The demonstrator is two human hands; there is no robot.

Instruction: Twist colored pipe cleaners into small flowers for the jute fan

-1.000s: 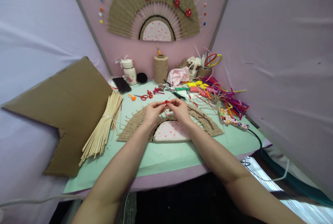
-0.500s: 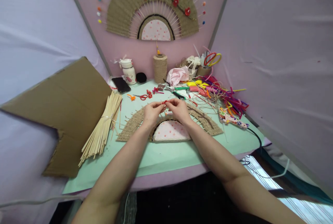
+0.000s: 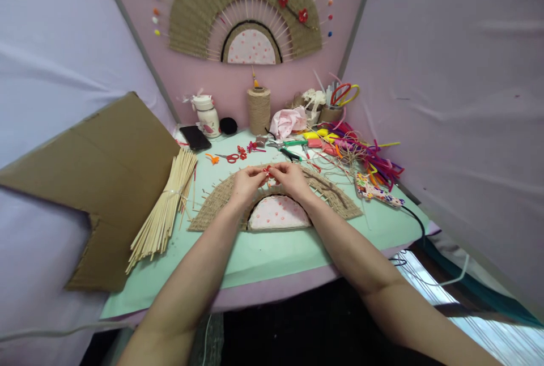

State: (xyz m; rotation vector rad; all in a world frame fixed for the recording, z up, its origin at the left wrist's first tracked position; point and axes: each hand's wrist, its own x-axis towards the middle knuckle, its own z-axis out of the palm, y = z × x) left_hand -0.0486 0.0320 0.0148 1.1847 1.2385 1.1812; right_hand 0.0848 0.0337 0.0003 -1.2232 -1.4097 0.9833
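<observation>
Between the fingertips of my left hand [image 3: 249, 183] and my right hand [image 3: 289, 178] is a small red flower [image 3: 267, 171], pinched from both sides. Its finer shape is partly covered by my fingers. Both hands are above a woven twine fan [image 3: 212, 204] lying flat on the table. The fan's half-round centre [image 3: 278, 213] is white cloth with pink dots, just below my wrists. A brown twig-like strip [image 3: 334, 189] lies on the fan's right side. Beyond my hands are red-handled scissors [image 3: 232, 158] and small red flowers [image 3: 242, 152].
Bamboo sticks [image 3: 165, 207] and a large cardboard sheet [image 3: 97, 184] are at left. Pipe cleaners [image 3: 374, 156] and a patterned glue gun [image 3: 378, 191] with a cord lie at right. A twine spool [image 3: 259, 111], bottle [image 3: 207, 116] and phone [image 3: 195, 138] stand or lie behind. A finished fan [image 3: 191, 20] hangs on the wall.
My fingertips have shifted slightly on the red flower, so more of it shows between them. The whole view has moved a little; the other things lie as before.
</observation>
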